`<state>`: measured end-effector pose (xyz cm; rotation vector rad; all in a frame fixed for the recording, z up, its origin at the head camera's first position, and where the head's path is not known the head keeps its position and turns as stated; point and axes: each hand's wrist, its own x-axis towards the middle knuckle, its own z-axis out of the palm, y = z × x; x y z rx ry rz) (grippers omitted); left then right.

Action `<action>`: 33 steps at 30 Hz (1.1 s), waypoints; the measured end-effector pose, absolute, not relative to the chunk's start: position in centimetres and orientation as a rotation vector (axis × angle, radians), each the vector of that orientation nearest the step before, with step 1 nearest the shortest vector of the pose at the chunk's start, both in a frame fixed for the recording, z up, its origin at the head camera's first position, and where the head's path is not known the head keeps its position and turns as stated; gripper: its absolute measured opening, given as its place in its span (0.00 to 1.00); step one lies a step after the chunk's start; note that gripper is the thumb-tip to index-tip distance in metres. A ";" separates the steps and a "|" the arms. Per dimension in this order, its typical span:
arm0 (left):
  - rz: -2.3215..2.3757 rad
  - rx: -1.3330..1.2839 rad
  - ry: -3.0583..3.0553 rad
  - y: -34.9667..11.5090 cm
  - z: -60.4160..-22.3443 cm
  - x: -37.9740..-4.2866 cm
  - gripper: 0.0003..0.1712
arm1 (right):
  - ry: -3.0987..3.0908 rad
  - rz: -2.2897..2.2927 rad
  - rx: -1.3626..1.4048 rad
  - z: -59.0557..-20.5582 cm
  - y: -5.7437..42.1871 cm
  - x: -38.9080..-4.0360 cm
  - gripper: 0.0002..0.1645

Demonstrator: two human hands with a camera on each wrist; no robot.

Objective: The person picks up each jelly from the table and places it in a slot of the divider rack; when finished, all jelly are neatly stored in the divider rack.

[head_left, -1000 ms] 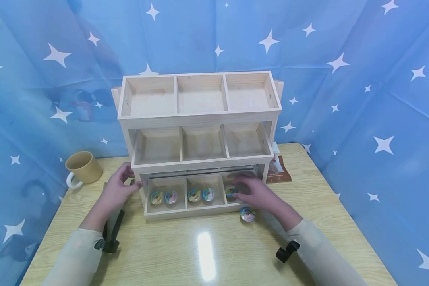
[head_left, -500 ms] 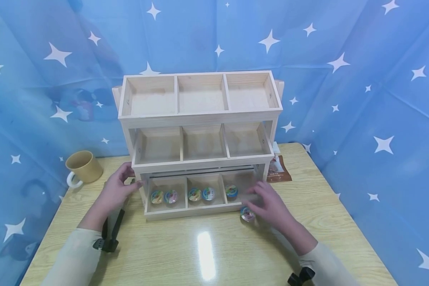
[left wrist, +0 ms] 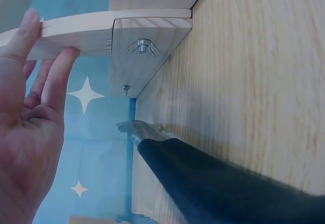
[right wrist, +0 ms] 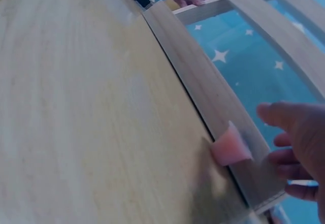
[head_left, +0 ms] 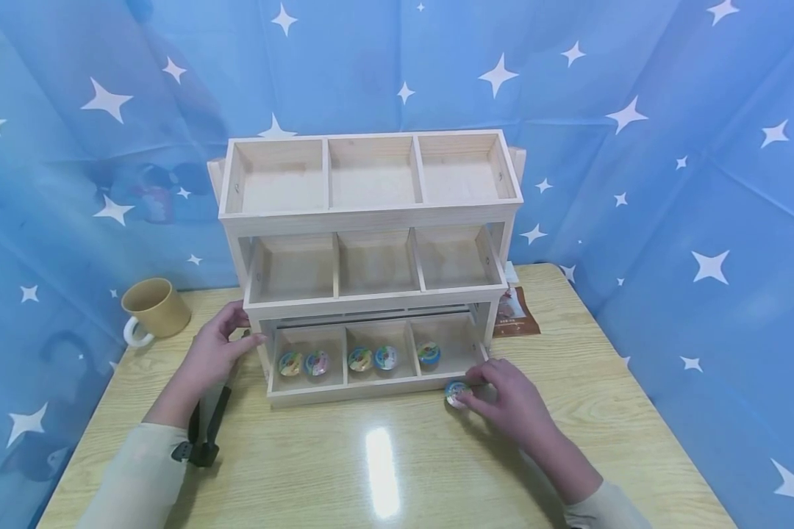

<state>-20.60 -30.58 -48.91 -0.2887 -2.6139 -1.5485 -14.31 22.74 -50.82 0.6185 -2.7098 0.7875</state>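
In the head view a three-tier wooden rack stands on the table. My left hand grips its left upright, the thumb on one side and fingers on the other in the left wrist view. A small jelly cup with a printed lid sits on the table by the rack's front right corner. My right hand reaches over it, thumb and fingers spread about it. In the right wrist view, a gap shows between those fingers and the pink cup. Several similar cups lie in the bottom tier, one in its right compartment.
A tan mug with a white handle stands at the back left. Behind the rack's right side lies a brown packet. A dark bar lies close to my left forearm. A blue starred curtain surrounds the table.
My right hand has left the cup in the right compartment and moved down and right to the cup on the table. My left hand has stayed on the rack.
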 end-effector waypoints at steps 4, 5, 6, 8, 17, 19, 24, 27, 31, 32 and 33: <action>-1.560 -0.295 -2.606 -30.7 -49.0 -20.6 0.35 | -2.740 0.765 0.592 -51.2 22.5 -14.0 0.23; -1.563 -0.294 -2.606 -30.7 -49.1 -20.7 0.35 | -2.748 0.753 0.586 -51.4 22.5 -13.9 0.23; -1.565 -0.292 -2.607 -30.7 -49.1 -20.7 0.35 | -2.752 0.741 0.583 -51.5 22.4 -13.9 0.23; -1.575 -0.288 -2.607 -30.7 -49.1 -20.7 0.35 | -2.759 0.716 0.571 -51.8 22.2 -13.8 0.24; -1.586 -0.300 -2.599 -30.7 -48.8 -20.6 0.37 | -2.717 0.665 0.530 -52.6 21.4 -13.3 0.28; -1.595 -0.296 -2.598 -30.7 -48.7 -20.6 0.37 | -2.714 0.668 0.522 -52.7 21.3 -13.3 0.28; -1.591 -0.291 -2.605 -30.6 -48.7 -20.5 0.36 | -2.706 0.668 0.531 -53.1 21.2 -13.3 0.27; -1.592 -0.293 -2.604 -30.6 -48.8 -20.5 0.36 | -2.690 0.660 0.565 -53.4 21.3 -13.5 0.26; -1.591 -0.304 -2.597 -30.6 -48.8 -20.6 0.36 | -2.655 0.645 0.620 -53.5 21.5 -13.6 0.27; -1.589 -0.307 -2.596 -30.6 -48.9 -20.6 0.36 | -2.646 0.642 0.629 -53.4 21.5 -13.6 0.27; -1.586 -0.310 -2.596 -30.6 -48.9 -20.6 0.36 | -2.636 0.647 0.637 -53.3 21.6 -13.7 0.27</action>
